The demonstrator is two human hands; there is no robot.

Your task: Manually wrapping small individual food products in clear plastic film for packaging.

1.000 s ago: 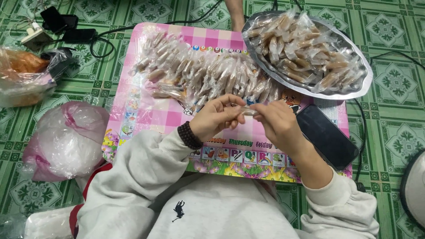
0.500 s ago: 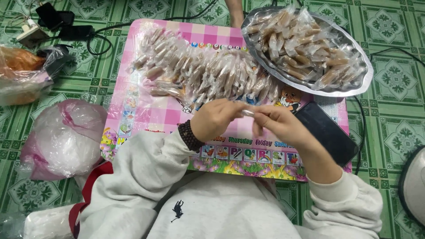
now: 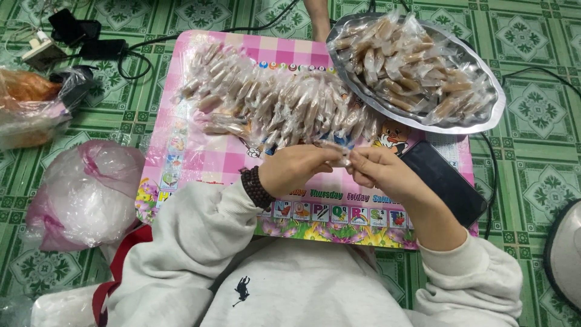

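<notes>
I observed both hands over the near half of the pink checked board (image 3: 200,163). The left hand (image 3: 293,169) and the right hand (image 3: 384,175) each pinched one end of a small clear-wrapped candy (image 3: 340,154), held just above the board. A heap of wrapped candies (image 3: 272,106) lay on the board's far half. A metal tray (image 3: 484,118) of more wrapped sweets overlapped the board's far right corner. A black phone (image 3: 445,181) rested at the board's right edge. A pink plastic bag (image 3: 85,194) sat left of the board.
</notes>
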